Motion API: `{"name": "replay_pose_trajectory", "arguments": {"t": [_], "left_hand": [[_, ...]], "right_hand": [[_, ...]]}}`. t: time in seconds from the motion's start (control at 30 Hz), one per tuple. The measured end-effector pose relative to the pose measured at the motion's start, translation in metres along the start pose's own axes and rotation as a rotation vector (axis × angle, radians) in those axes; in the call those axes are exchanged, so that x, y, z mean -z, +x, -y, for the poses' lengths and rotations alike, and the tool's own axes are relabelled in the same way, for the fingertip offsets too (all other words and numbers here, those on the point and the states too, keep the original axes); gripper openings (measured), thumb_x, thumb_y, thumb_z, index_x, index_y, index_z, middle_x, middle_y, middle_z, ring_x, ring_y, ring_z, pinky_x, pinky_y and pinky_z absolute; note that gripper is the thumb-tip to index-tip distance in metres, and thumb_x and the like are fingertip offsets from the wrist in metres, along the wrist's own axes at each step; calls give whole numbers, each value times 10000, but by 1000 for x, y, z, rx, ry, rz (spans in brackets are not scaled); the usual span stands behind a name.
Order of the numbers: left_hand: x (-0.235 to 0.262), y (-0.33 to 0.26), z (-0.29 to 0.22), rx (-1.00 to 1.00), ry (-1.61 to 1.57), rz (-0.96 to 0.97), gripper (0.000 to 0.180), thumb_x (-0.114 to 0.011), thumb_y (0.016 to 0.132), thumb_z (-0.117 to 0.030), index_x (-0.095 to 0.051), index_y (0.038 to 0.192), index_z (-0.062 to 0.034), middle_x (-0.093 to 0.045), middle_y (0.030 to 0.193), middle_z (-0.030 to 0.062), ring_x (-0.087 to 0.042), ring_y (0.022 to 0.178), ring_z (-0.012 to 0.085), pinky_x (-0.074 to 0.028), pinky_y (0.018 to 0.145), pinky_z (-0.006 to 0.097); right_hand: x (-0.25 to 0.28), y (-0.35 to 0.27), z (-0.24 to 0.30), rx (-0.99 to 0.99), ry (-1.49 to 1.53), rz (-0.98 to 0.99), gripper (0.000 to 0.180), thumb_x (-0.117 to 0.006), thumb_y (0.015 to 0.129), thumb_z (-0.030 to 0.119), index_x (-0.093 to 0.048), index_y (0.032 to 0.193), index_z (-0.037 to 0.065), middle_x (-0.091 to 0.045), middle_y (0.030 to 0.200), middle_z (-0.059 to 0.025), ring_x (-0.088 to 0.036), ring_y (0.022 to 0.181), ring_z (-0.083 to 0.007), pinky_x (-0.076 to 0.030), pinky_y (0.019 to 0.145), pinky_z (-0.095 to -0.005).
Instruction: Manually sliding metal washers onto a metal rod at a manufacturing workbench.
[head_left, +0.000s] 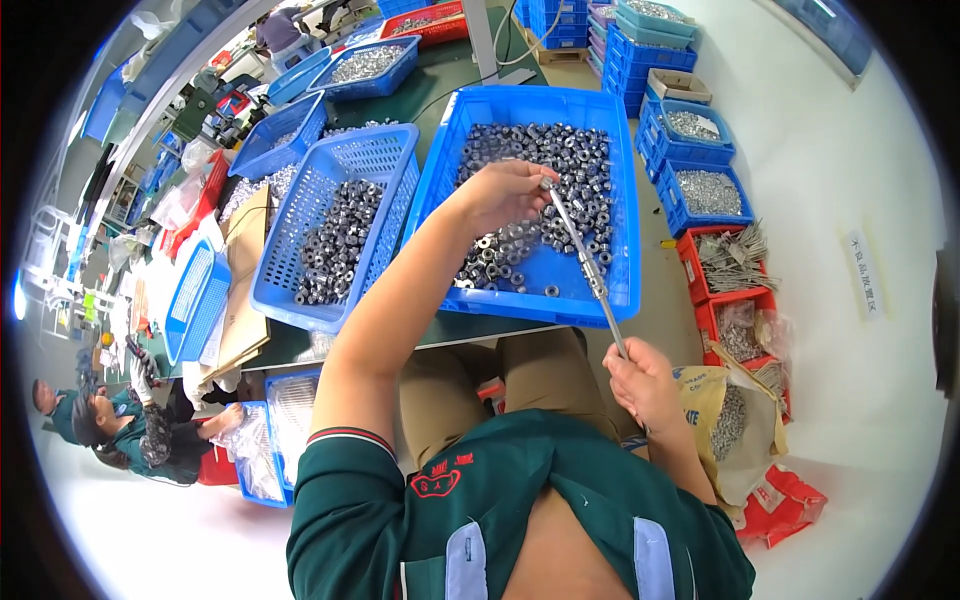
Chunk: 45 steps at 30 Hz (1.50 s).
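My right hand (645, 385) is closed around the lower end of a long thin metal rod (568, 218), which slants up and away to the left over the blue tray (630, 240). Partway along the rod sits a short row of shiny metal pieces (594, 277) like nuts. At the rod's upper tip my left hand (505, 195) pinches a small metal nut (546, 183); whether the rod has entered its hole I cannot tell. Loose dark-silver nuts (590, 165) are heaped across the tray beneath both hands, thinner toward the near right.
Left of the tray stands a blue perforated basket (400, 165) of similar nuts, beside brown cardboard (245, 270). Stacked blue crates (712, 210) and red bins (700, 285) line the right wall. An open sack (700, 400) stands near my right arm. Co-workers (130, 430) sit at far left.
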<state>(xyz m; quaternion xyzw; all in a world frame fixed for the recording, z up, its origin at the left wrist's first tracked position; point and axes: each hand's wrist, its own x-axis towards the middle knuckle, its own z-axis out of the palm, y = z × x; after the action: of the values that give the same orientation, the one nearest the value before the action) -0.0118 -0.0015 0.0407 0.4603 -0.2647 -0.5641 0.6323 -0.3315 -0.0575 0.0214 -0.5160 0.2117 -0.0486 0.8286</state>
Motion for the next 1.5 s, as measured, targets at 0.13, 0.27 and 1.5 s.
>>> {"name": "replay_pose_trajectory", "arguments": {"t": [0.13, 0.27, 1.5], "left_hand": [[-1, -3, -3, 27, -43, 37, 179, -444, 922, -101, -547, 1022, 6, -562, 817, 38, -539, 708, 103, -442, 646, 235], [1, -4, -4, 28, -76, 92, 218, -440, 939, -124, -552, 1033, 37, -578, 752, 49, -536, 630, 93, -433, 577, 232], [-15, 2, 9, -118, 488, -145, 360, -500, 921, -358, -638, 964, -29, -581, 711, 7, -515, 602, 92, -431, 565, 237]], "right_hand": [[-2, 1, 1, 9, -4, 25, 82, -507, 904, 97, -485, 871, 25, -414, 592, 51, -334, 399, -7, -266, 353, -162], [0, 0, 3, 10, 3, 32, 88, -512, 903, 103, -486, 872, 24, -409, 579, 51, -332, 391, -8, -265, 349, -163], [-16, 18, 4, 134, -29, -105, 114, -514, 909, 140, -499, 875, 32, -400, 566, 51, -347, 392, -12, -261, 353, -164]]}}
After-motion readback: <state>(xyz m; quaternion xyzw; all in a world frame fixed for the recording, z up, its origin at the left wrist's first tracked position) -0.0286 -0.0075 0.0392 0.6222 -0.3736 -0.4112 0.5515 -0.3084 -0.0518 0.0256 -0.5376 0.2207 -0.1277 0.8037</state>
